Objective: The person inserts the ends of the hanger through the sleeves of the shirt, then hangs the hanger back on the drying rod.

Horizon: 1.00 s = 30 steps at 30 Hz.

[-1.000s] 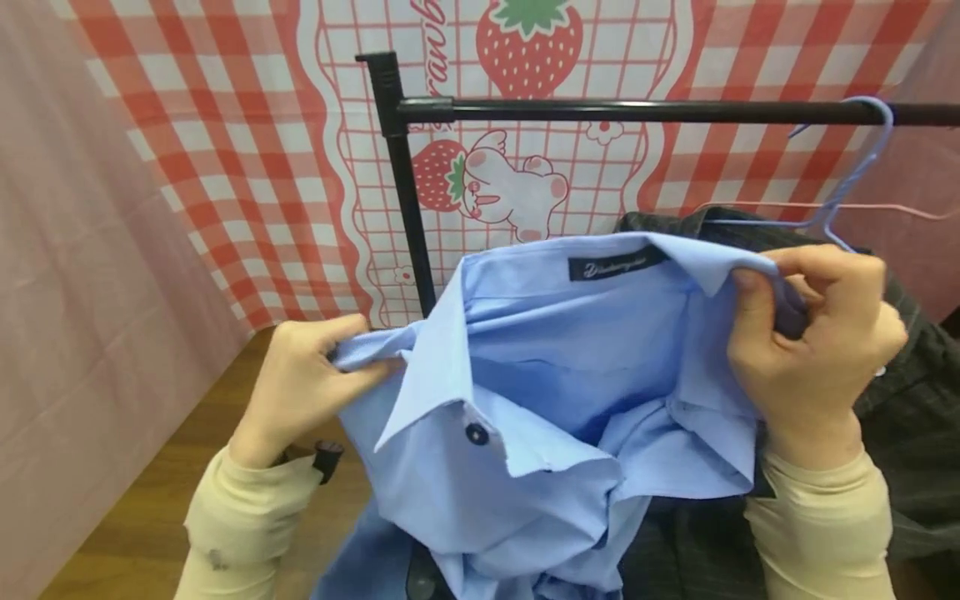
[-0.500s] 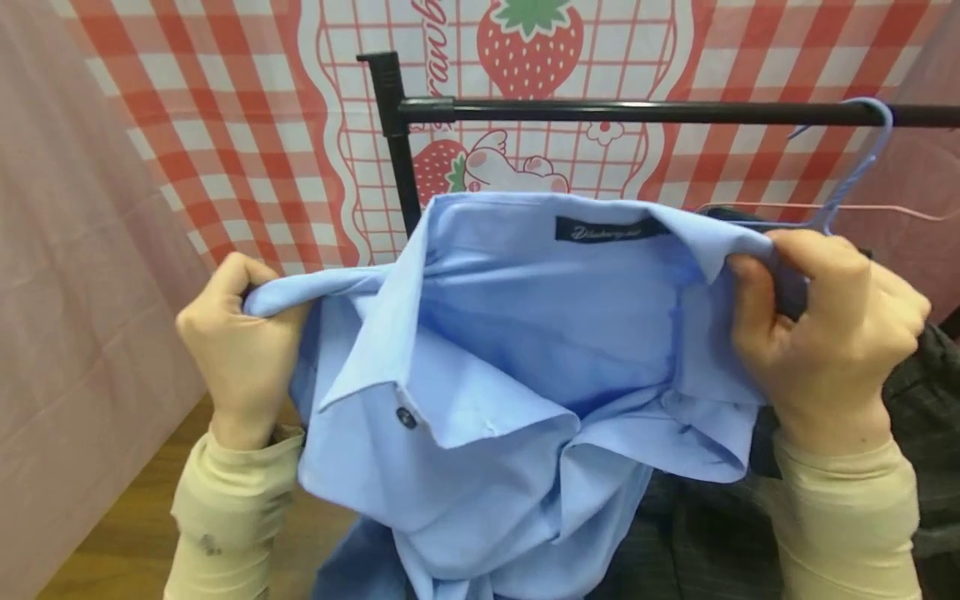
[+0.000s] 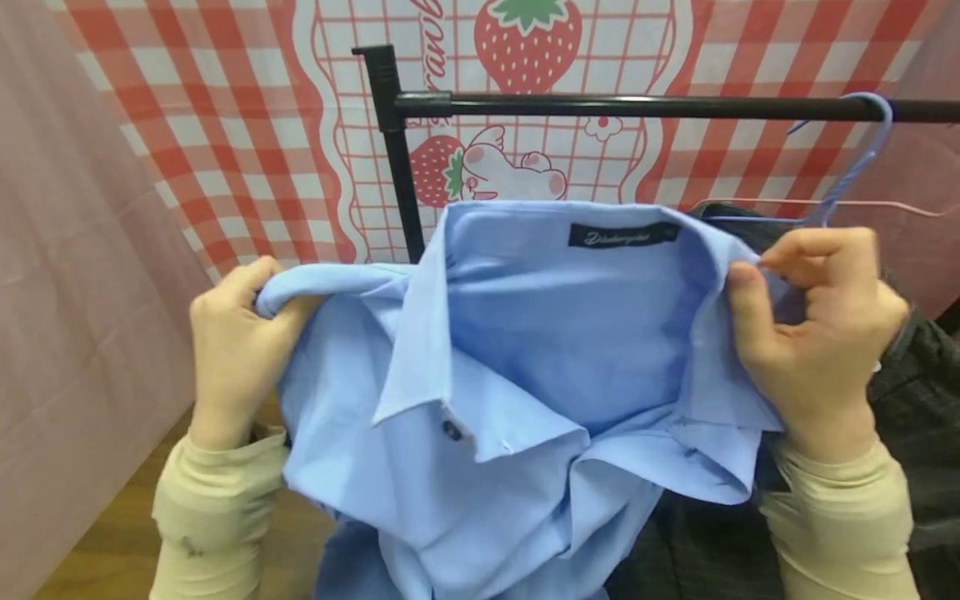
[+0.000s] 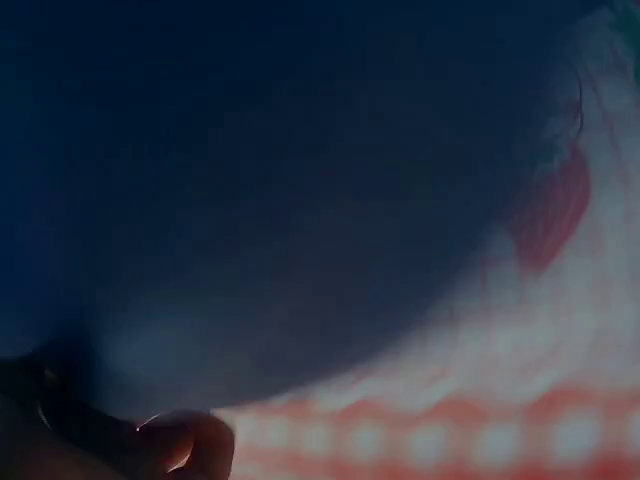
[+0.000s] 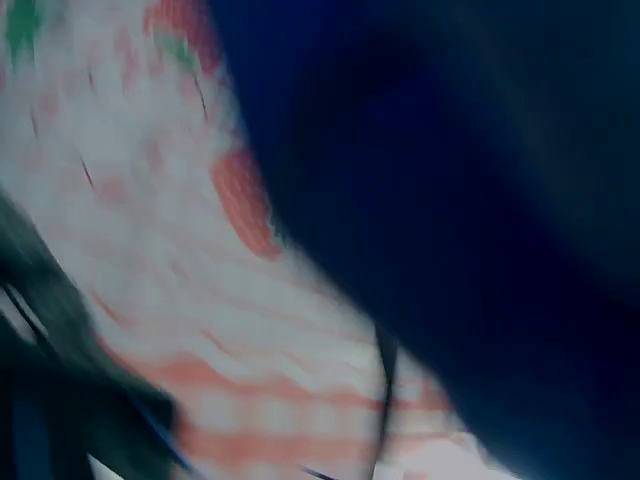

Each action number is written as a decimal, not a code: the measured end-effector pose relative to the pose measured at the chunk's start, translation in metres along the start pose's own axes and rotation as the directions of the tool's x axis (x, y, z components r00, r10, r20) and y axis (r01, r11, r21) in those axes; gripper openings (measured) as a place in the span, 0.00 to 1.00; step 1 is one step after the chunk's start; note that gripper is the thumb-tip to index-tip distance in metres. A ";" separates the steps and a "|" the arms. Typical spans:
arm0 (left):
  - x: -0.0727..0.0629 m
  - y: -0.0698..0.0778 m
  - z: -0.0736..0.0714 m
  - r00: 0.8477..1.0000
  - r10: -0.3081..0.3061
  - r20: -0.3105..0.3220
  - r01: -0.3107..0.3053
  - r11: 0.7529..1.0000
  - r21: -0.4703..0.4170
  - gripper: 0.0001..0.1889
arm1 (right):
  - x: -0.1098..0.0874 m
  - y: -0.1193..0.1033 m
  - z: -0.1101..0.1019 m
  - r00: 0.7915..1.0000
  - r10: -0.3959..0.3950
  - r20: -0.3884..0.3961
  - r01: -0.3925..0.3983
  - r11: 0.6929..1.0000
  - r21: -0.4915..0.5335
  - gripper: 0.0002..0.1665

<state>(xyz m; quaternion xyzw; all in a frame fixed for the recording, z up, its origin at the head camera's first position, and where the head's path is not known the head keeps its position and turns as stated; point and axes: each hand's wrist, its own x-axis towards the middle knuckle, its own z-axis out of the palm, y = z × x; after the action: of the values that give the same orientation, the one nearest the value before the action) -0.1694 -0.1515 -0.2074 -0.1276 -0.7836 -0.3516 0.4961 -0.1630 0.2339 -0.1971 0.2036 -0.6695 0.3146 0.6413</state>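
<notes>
In the head view a light blue button-up shirt is held up with its collar spread and the inside of the neck showing. A black label sits inside the neckband, and one dark button shows at the collar. At its left shoulder area my left hand grips the bunched cloth between thumb and fingers. Beside the collar on the right, my right hand pinches the shirt. Shirt fabric fills most of the left wrist view, dark and blurred. The right wrist view is likewise mostly dark blue cloth.
A black rail on an upright post crosses behind the shirt. From it hangs a blue hanger, with a dark garment below at right. Red-and-white checked cloth backs the scene; pinkish fabric hangs left.
My left hand has moved left and up, drawing the shoulder cloth outward, and the collar has risen. In the last half second the collar shifts slightly right. My right hand keeps nearly its place.
</notes>
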 end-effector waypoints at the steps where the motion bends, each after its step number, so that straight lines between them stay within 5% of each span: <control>1: -0.003 -0.002 0.003 0.996 -0.066 0.064 0.071 0.993 -0.089 0.16 | -0.006 -0.001 0.001 0.996 0.074 0.052 -0.079 0.991 0.111 0.25; 3: -0.010 -0.007 0.009 0.969 -0.179 0.169 0.215 0.949 -0.230 0.13 | -0.020 -0.004 0.008 0.971 0.179 0.160 -0.224 0.913 0.341 0.12; 5: -0.018 -0.013 0.016 0.938 -0.235 0.256 0.308 0.903 -0.299 0.10 | -0.035 -0.006 0.015 0.935 0.248 0.252 -0.346 0.790 0.506 0.03; 8: -0.033 -0.024 0.027 0.901 -0.245 0.359 0.358 0.887 -0.293 0.12 | -0.059 -0.005 0.025 0.892 0.259 0.370 -0.442 0.668 0.598 0.11; 11: -0.047 -0.036 0.035 0.876 -0.271 0.399 0.386 0.890 -0.243 0.13 | -0.076 -0.001 0.029 0.855 0.221 0.469 -0.479 0.684 0.550 0.10; 14: -0.056 -0.047 0.043 0.865 -0.341 0.368 0.443 0.863 -0.244 0.12 | -0.086 0.006 0.028 0.819 0.174 0.547 -0.487 0.714 0.503 0.14; 17: -0.061 -0.057 0.047 0.851 -0.419 0.316 0.505 0.817 -0.277 0.11 | -0.093 0.013 0.026 0.786 0.091 0.612 -0.496 0.684 0.535 0.19; 20: -0.065 -0.066 0.050 0.841 -0.453 0.296 0.530 0.799 -0.284 0.10 | -0.098 0.018 0.026 0.736 0.040 0.676 -0.541 0.635 0.551 0.25; 22: -0.065 -0.071 0.052 0.849 -0.447 0.282 0.519 0.806 -0.285 0.10 | -0.100 0.021 0.026 0.691 0.077 0.719 -0.566 0.676 0.472 0.25; 25: -0.064 -0.077 0.056 0.878 -0.425 0.222 0.478 0.813 -0.333 0.10 | -0.102 0.024 0.027 0.638 0.210 0.741 -0.550 0.798 0.247 0.21; 27: -0.064 -0.080 0.057 0.894 -0.416 0.168 0.449 0.814 -0.368 0.10 | -0.103 0.026 0.029 0.641 0.276 0.716 -0.483 0.870 0.097 0.16; 30: -0.065 -0.084 0.056 0.910 -0.398 0.111 0.411 0.845 -0.341 0.13 | -0.106 0.028 0.033 0.686 0.319 0.654 -0.375 0.925 -0.058 0.07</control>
<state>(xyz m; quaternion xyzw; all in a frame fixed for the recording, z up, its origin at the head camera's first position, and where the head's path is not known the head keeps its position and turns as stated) -0.2232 -0.1639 -0.3142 -0.0538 -0.7244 -0.5822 0.3651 -0.1956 0.2174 -0.3051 0.1953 -0.8634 0.3656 0.2875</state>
